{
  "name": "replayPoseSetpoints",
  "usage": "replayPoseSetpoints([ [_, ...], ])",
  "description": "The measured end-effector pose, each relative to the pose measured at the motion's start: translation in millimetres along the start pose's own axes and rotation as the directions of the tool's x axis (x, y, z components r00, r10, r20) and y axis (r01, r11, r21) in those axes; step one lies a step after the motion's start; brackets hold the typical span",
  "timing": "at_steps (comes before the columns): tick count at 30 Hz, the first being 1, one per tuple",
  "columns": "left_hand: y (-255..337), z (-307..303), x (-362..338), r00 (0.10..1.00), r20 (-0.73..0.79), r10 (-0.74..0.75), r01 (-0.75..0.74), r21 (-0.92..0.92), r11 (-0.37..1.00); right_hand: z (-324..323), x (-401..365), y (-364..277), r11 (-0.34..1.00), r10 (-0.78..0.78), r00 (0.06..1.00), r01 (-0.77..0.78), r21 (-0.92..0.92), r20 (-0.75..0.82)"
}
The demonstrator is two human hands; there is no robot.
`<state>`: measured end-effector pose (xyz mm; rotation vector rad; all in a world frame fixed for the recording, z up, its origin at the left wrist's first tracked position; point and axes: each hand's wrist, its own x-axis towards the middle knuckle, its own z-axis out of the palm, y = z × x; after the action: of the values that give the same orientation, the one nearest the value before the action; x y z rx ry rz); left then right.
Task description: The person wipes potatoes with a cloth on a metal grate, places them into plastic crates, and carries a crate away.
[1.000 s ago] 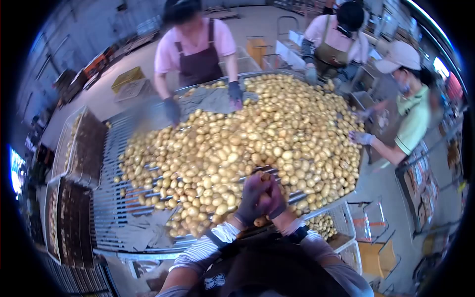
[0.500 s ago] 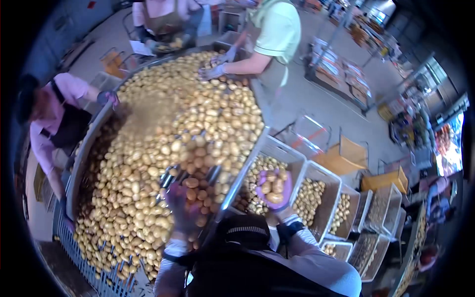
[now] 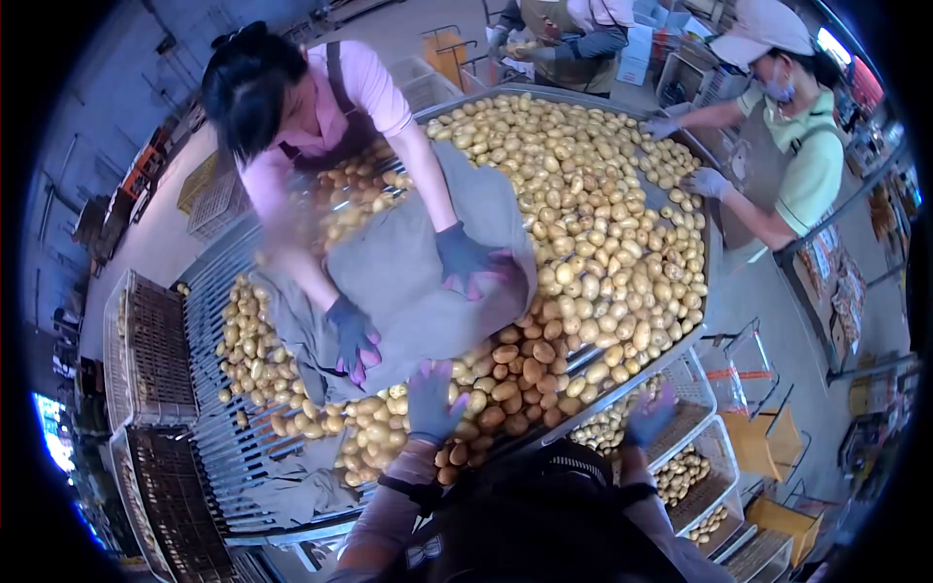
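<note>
My left hand [image 3: 434,403], in a grey glove with pink fingertips, lies on the potatoes near the table's front edge, its fingers stretched out. Just beyond the fingertips is the edge of a large grey cloth [image 3: 408,282] spread over the potatoes [image 3: 603,262]. Browner potatoes [image 3: 520,379] lie to the right of this hand. Over a crate of potatoes [image 3: 598,432] at the front right, my right hand [image 3: 651,416] is slightly blurred, fingers spread, with no potato visible in it. Two gloved hands of a co-worker [image 3: 471,260] press on the cloth.
A slatted sorting table [image 3: 209,330] carries the potatoes. Plastic crates [image 3: 155,350] stand at the left, and more crates [image 3: 714,486] line the right. A co-worker in a green shirt [image 3: 812,175] handles potatoes at the far right; another person [image 3: 573,44] stands at the back.
My view has swung left. The potatoes in my right hand are gone from it. A co-worker now leans over the table, and a grey cloth covers part of the potatoes.
</note>
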<state>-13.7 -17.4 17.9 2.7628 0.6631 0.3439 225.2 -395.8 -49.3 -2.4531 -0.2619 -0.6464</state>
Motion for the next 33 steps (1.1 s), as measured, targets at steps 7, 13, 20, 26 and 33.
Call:
replayPoseSetpoints([
  [7, 6, -8, -8, 0.994, -0.061, -0.09, 0.087, -0.049, 0.995, 103, 56, -167, 0.867, -0.484, 0.669, 0.453, 0.207, 0.564],
  [13, 4, -4, -3, 0.989, -0.083, -0.119, 0.117, -0.02, 0.993, 167, 134, -185, 0.786, -0.541, 0.641, 0.615, 0.056, 0.545],
  [20, 6, -19, 6, 0.961, -0.269, -0.057, 0.035, -0.085, 0.996, 198, 184, -226, 0.901, -0.397, 0.79, 0.433, 0.034, 0.467],
  [26, 13, -24, 44, 0.979, -0.203, 0.03, -0.06, -0.142, 0.988, 146, 98, -256, 0.651, -0.71, 0.547, 0.269, 0.709, 0.444],
  [33, 19, 10, 97, 0.998, -0.062, 0.002, -0.005, -0.061, 0.998, 136, 87, -270, 0.729, -0.684, 0.593, 0.522, 0.443, 0.426],
])
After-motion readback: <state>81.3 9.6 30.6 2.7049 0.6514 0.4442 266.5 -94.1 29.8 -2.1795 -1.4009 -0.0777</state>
